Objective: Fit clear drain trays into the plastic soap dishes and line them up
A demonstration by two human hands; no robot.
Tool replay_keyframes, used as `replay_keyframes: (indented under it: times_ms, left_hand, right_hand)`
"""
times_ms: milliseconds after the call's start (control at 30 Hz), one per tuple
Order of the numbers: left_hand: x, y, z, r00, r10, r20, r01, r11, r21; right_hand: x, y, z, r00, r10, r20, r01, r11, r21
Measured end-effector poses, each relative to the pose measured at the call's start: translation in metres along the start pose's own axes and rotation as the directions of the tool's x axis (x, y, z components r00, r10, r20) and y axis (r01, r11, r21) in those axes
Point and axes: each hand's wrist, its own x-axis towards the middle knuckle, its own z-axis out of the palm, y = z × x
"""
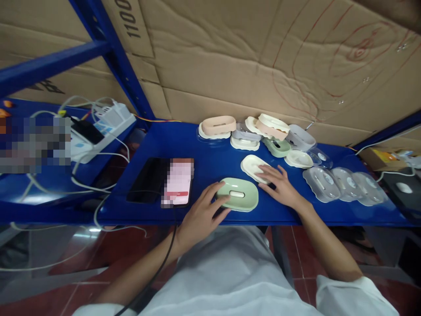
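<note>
A pale green oval soap dish (239, 194) lies near the front edge of the blue shelf (204, 140). My left hand (202, 215) grips its left rim, fingers curled over the edge. Just behind it lies a cream oval dish part (252, 166). My right hand (279, 184) rests flat on the right end of that cream part, fingers stretched out. Both forearms reach in from below over my white shirt.
More soap dishes, pink (218, 125), cream (244, 142), green (278, 146) and white (300, 137), crowd the shelf's back. Clear plastic trays (322, 183) line the right. A phone (178, 181) and a dark tablet (148, 180) lie left. A power strip (98, 131) with cables sits far left.
</note>
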Motion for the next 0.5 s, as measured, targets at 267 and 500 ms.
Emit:
replay_keyframes:
  times_ms: [267,500]
  left_hand:
    - [0.001,0.001,-0.002,1.000,0.014,-0.010,-0.014,1.000,0.012]
    - [0.001,0.001,-0.002,1.000,-0.002,-0.010,0.002,1.000,-0.006]
  right_hand:
    - [0.062,0.069,-0.059,0.849,0.302,-0.433,-0.478,0.789,-0.387]
    - [0.063,0.082,-0.046,0.932,0.320,-0.168,-0.358,0.749,-0.557]
